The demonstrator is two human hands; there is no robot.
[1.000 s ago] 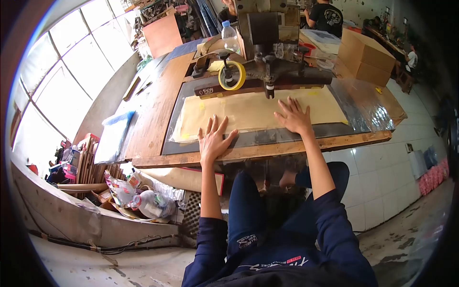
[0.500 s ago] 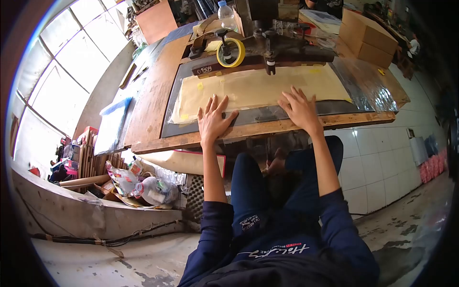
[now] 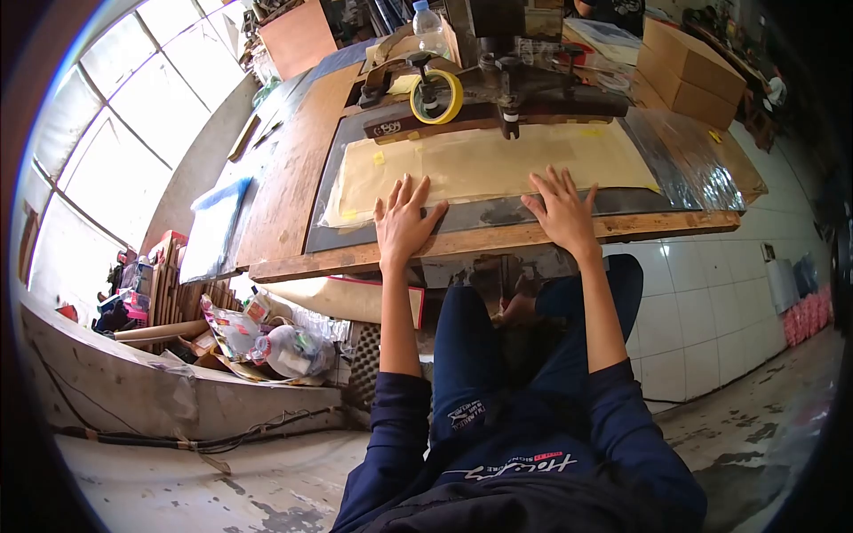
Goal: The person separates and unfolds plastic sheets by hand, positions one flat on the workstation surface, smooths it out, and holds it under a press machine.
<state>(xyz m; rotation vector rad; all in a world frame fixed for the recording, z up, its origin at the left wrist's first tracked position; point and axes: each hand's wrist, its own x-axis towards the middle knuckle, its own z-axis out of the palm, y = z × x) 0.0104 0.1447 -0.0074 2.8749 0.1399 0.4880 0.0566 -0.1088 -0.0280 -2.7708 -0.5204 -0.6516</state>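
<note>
A long pale-yellow sheet (image 3: 480, 162) lies flat on the dark plate (image 3: 355, 238) of a wooden-edged table. Bits of yellow tape show at its corners. My left hand (image 3: 407, 224) rests palm down at the near edge of the sheet, left of its middle, fingers spread. Farther right, my right hand (image 3: 566, 211) lies flat in the same way, its fingertips on the sheet and its fingers apart. Neither hand grips anything. Just beyond the sheet runs a dark metal bar (image 3: 569, 108), with a roll of yellow tape (image 3: 436, 96) hung on a knob at its left.
Behind the bar stand a plastic bottle (image 3: 428, 28) and, to the right, cardboard boxes (image 3: 689, 75). Clear plastic film (image 3: 689, 164) covers the table's right side. Bagged bottles and scraps (image 3: 280, 346) lie below left. A person (image 3: 613, 11) is partly visible at the back.
My right hand has shifted slightly and its fingers now lie more forward. My left hand stays flat at the same edge. The whole view has moved a little.
</note>
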